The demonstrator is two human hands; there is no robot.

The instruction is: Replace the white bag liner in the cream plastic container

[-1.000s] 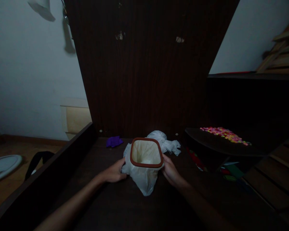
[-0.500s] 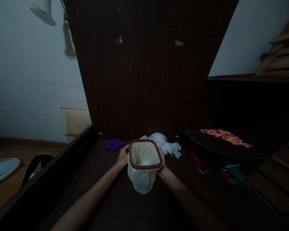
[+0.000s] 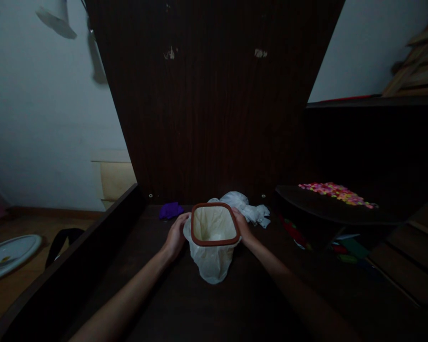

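Note:
A small trash bin with a brown, rounded-square rim [image 3: 216,243] stands upright in front of me. Its whitish plastic liner [image 3: 214,266] covers the inside and hangs down over the outside. At the left, my left hand [image 3: 176,235] is closed on the liner's edge, which bulges out from the bin's side. My right hand [image 3: 242,225] is closed at the bin's right side by the rim, its fingertips partly hidden behind it. Crumpled white plastic bags [image 3: 248,209] lie just behind the bin. A folded purple bag or cloth [image 3: 170,210] lies behind my left hand.
A dark wooden panel [image 3: 207,118] rises behind the surface, and a low side board [image 3: 92,247] runs along the left. To the right, a dark curved shelf [image 3: 306,202] carries many pink and yellow bits [image 3: 337,192]. Assorted items [image 3: 353,249] lie beneath it.
My left hand has shifted slightly left and away from the bin, drawing the liner's edge outward. My right hand has moved up a little along the rim. The view has shifted slightly.

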